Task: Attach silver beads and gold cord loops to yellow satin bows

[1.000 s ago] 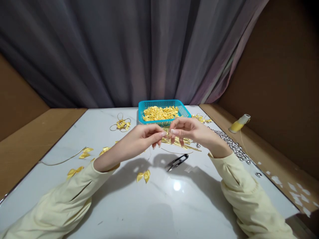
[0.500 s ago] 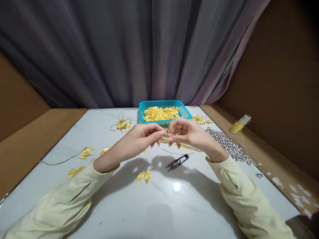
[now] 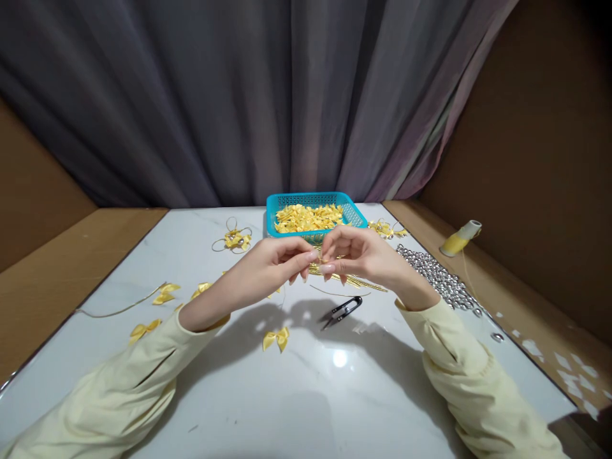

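My left hand (image 3: 282,261) and my right hand (image 3: 356,260) meet above the middle of the table, fingertips pinched close together. A tiny yellowish piece shows between them, too small and covered to name. From below the left fingers a faint thin thread (image 3: 284,296) seems to hang. Under and behind the right hand lies a bundle of gold cords (image 3: 361,282). Nearer to me are black thread snips (image 3: 344,310), blades pointing left and down. A yellow ribbon bow (image 3: 276,339) lies to their left, and one loose cord (image 3: 335,293) just behind them.
A blue basket (image 3: 270,213) of yellow bows stands at the back. Silver beads (image 3: 437,277) are heaped at right, beside a yellow thread spool (image 3: 461,239). Looped cords with bows (image 3: 235,240) lie back left; more bows (image 3: 165,293) lie left. Paper scraps (image 3: 568,382) litter the right ledge.
The right fingers have shifted very slightly in the pinch, nearer to the left fingertips. Everything on the table stays as it was.
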{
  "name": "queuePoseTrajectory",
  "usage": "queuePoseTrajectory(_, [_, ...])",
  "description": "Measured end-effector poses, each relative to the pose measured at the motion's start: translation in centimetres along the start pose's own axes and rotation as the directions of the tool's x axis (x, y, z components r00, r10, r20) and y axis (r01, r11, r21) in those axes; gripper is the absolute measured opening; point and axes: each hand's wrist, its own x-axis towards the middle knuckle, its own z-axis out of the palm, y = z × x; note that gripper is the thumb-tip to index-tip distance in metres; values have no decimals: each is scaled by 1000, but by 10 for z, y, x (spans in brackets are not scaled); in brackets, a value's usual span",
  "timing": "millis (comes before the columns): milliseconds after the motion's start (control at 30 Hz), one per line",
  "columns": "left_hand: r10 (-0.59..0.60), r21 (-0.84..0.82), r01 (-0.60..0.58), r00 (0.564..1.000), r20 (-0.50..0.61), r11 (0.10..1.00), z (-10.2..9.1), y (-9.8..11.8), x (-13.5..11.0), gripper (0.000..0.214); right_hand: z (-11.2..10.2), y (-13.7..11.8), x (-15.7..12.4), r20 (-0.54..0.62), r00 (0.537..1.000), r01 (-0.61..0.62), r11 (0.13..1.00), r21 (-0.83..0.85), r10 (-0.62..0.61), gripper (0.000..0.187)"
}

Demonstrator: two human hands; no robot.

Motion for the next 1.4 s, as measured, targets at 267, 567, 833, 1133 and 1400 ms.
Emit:
queuePoseTrajectory(267, [6, -2, -6, 998, 61, 1000, 0, -4, 0, 29, -6, -1, -1, 13, 998, -56, 998, 16, 55, 22])
queuePoseTrajectory(567, [-8, 30, 5, 997, 75, 1000, 0, -6, -1, 28, -5, -5, -1, 32, 982, -184, 979, -90, 188, 29])
queuePoseTrajectory(833, [-26, 14, 26, 999, 24, 1000, 0, -5, -1, 30, -2, -11, -2, 18, 984, -168, 963, -212, 175, 17])
queuePoseTrajectory(1133, [26, -29, -24, 998, 54, 999, 0, -7, -1, 25, -1, -15, -4, -38, 990, -140, 927, -349, 136, 17])
queuePoseTrajectory(1400, [21, -27, -20, 999, 27, 999, 4, -8, -1, 23, 1, -20, -7, -49, 997, -82, 851, -520, 66, 14])
